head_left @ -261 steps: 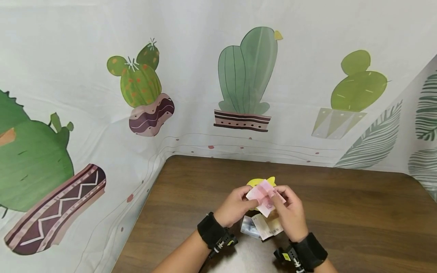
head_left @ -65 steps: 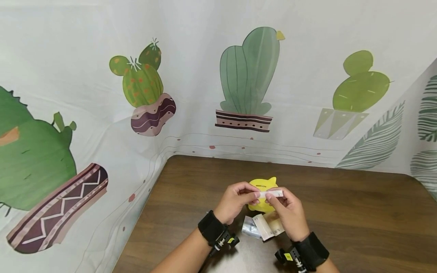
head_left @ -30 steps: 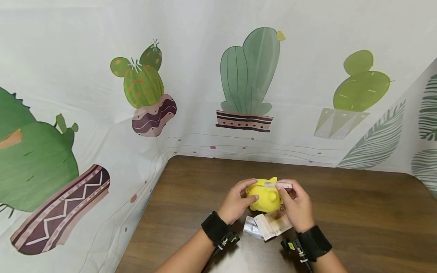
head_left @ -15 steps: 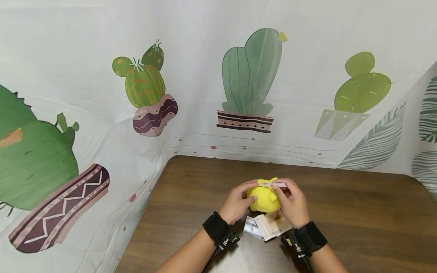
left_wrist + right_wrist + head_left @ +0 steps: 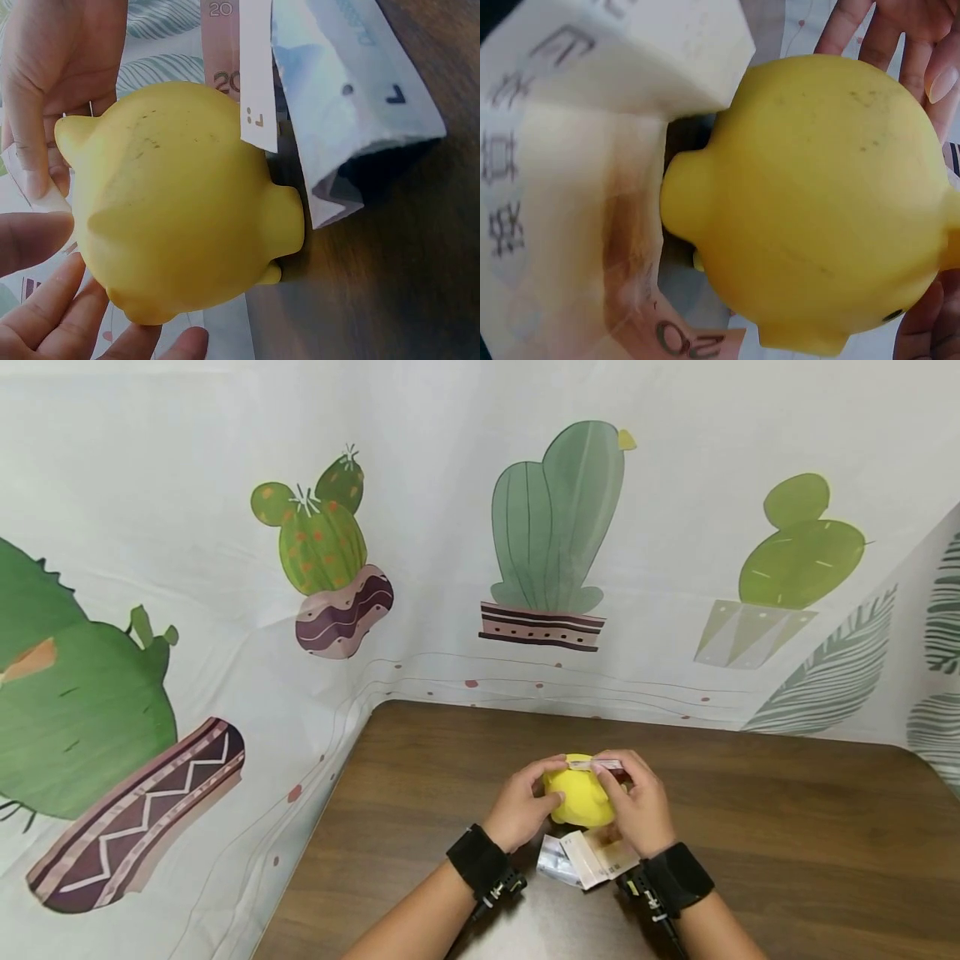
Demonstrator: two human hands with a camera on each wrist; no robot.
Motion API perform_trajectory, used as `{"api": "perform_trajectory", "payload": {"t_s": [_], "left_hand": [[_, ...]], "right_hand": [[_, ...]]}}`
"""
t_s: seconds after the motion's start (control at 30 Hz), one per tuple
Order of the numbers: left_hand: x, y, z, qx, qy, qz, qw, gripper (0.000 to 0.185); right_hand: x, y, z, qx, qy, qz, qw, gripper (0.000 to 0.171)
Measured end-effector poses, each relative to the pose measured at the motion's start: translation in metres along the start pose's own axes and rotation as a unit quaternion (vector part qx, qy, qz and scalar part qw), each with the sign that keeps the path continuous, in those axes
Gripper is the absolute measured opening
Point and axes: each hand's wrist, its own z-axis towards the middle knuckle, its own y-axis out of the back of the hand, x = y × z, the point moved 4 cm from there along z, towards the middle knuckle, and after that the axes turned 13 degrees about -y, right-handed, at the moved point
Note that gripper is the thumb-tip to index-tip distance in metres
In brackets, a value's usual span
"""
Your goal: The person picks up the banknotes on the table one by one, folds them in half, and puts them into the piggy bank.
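Note:
A yellow piggy bank [image 5: 581, 802] stands on the table between both hands. My left hand [image 5: 521, 802] holds its left side, thumb at the front and fingers round the back. My right hand [image 5: 641, 806] pinches a pink banknote folded into a narrow strip [image 5: 609, 765], lying along the slot on top. In the left wrist view the bank [image 5: 180, 195] largely fills the middle, and the strip's pale edge [image 5: 49, 199] shows beside the right fingers. How deep the strip sits in the slot cannot be seen. The right wrist view shows the bank's round side [image 5: 817, 187].
Folded banknotes lie in front of the piggy bank: a bluish one [image 5: 557, 864], a cream one [image 5: 583, 858] and a brownish one [image 5: 618, 852] partly under the right wrist. Behind the brown wooden table [image 5: 420, 777] hangs a white cactus-print cloth [image 5: 420, 527].
The pink banknote went from spread out to a folded strip. My left hand let go of it and took hold of the piggy bank. My right hand moved the strip left along the slot.

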Motion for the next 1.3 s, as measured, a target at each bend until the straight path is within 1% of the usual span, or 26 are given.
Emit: {"api": "perform_trajectory", "payload": {"t_s": [0.1, 0.27, 0.43, 0.57, 0.77, 1.0, 1.13, 1.3], "left_hand": [[0.0001, 0.0006, -0.0001, -0.001, 0.003, 0.001, 1.0000, 0.041], [-0.0006, 0.0012, 0.0001, 0.008, 0.005, 0.020, 0.9998, 0.041], [-0.0015, 0.0010, 0.0013, 0.014, 0.004, 0.031, 0.9994, 0.040], [-0.0012, 0.0004, 0.0018, 0.014, 0.002, 0.036, 0.9992, 0.039], [-0.0012, -0.0007, 0.0015, 0.012, 0.005, 0.041, 0.9991, 0.040], [0.0010, -0.0010, -0.0003, 0.008, 0.006, 0.045, 0.9989, 0.040], [0.0013, -0.0005, -0.0010, 0.006, 0.010, 0.035, 0.9993, 0.041], [0.0013, 0.0006, -0.0009, 0.004, 0.009, 0.036, 0.9993, 0.043]], "right_hand": [[0.0010, 0.0005, -0.0003, -0.005, 0.023, -0.006, 1.000, 0.012], [0.0030, 0.0034, -0.0002, 0.001, 0.067, -0.008, 0.998, 0.013], [0.0045, 0.0070, 0.0001, 0.003, 0.098, -0.042, 0.994, 0.014], [0.0057, 0.0086, 0.0001, 0.003, 0.100, -0.059, 0.993, 0.013], [0.0063, 0.0084, 0.0009, -0.002, 0.085, -0.037, 0.996, 0.013], [0.0068, 0.0046, 0.0012, 0.021, 0.083, -0.065, 0.994, 0.012], [0.0064, 0.0033, 0.0028, 0.026, 0.092, -0.073, 0.993, 0.012], [0.0079, 0.0048, 0.0044, 0.032, 0.105, -0.105, 0.988, 0.014]]}}
